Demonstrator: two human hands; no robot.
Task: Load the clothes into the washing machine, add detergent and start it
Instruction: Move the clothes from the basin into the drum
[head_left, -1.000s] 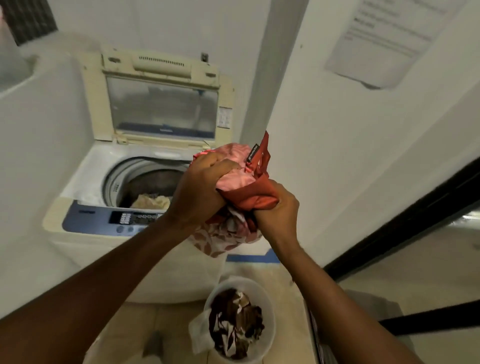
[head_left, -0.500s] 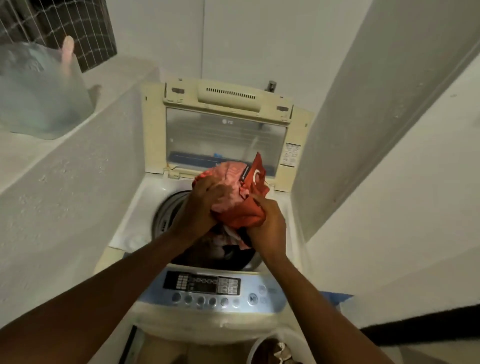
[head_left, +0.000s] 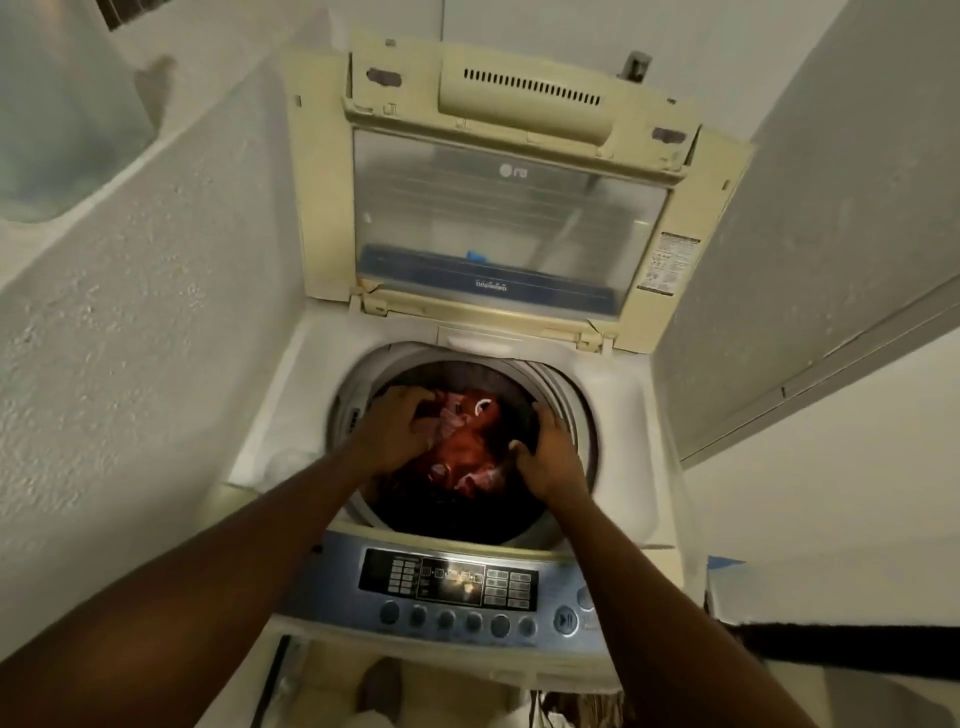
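Observation:
A top-loading washing machine (head_left: 291, 415) stands before me with its cream lid (head_left: 509, 208) raised upright. A bundle of red and pink clothes (head_left: 462, 441) lies inside the dark drum (head_left: 566, 395). My left hand (head_left: 392, 431) reaches into the drum and presses on the left side of the bundle, fingers curled over the cloth. My right hand (head_left: 545, 457) is at the bundle's right side, fingers spread and bent, touching or just off the cloth. The blue control panel (head_left: 452, 592) with its row of buttons sits at the machine's front edge, below my forearms.
A rough white wall (head_left: 130, 338) closes in on the left, a white wall and column (head_left: 805, 208) on the right. A translucent container (head_left: 57, 119) sits on the left ledge. The rim of a laundry bucket (head_left: 550, 719) shows at the bottom edge, below the machine.
Both hands have lowered the red and pink bundle from above the machine's opening down into the drum. My view has shifted closer and now looks straight down over the machine.

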